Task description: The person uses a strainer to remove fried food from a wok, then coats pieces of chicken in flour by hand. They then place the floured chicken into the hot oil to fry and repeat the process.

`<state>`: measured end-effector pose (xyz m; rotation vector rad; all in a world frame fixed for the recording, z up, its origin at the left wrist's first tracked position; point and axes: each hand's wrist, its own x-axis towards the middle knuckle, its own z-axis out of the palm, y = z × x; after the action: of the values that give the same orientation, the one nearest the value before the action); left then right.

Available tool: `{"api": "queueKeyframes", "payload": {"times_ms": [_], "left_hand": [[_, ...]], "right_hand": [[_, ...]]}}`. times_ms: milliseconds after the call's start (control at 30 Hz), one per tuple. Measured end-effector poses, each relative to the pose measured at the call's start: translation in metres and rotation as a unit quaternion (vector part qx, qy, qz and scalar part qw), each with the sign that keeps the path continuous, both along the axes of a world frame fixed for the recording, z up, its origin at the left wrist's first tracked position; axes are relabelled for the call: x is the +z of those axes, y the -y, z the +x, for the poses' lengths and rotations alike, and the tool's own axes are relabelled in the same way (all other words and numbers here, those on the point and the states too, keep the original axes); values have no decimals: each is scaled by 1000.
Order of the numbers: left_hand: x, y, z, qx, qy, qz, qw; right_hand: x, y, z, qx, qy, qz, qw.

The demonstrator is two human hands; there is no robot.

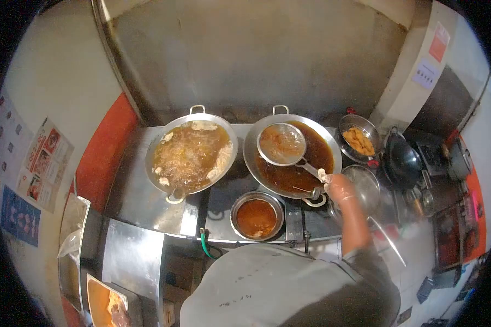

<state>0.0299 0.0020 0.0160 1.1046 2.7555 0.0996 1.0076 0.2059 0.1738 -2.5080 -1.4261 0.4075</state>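
Observation:
My right hand (338, 188), in a thin clear glove, grips the handle of a round mesh skimmer (281, 144). The skimmer's bowl hangs over the far left part of the right wok (327, 155), which holds dark brown oil. Pale strands or bits lie in the skimmer. The left wok (193, 155) is full of foaming oil with pale battered pieces around its edge. My left hand is out of sight. My grey-shirted body fills the bottom middle.
A steel bowl of orange sauce (256, 217) sits at the counter's front edge. A wire basket of golden fried pieces (359, 140), an empty mesh strainer (365, 185) and a black wok (402, 161) stand right. A tray with orange batter (101, 302) is lower left.

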Motion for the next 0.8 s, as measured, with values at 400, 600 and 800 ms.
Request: {"api": "queueKeyframes", "payload": {"times_ms": [400, 600, 800], "left_hand": [[-8, 9, -18, -286, -156, 74, 942], [-10, 6, -20, -141, -36, 70, 987], [28, 4, 40, -128, 21, 160, 979]], "right_hand": [[-6, 7, -1, 23, 35, -7, 999], [2, 12, -16, -81, -75, 12, 994], [3, 36, -37, 16, 52, 28, 998]]}}
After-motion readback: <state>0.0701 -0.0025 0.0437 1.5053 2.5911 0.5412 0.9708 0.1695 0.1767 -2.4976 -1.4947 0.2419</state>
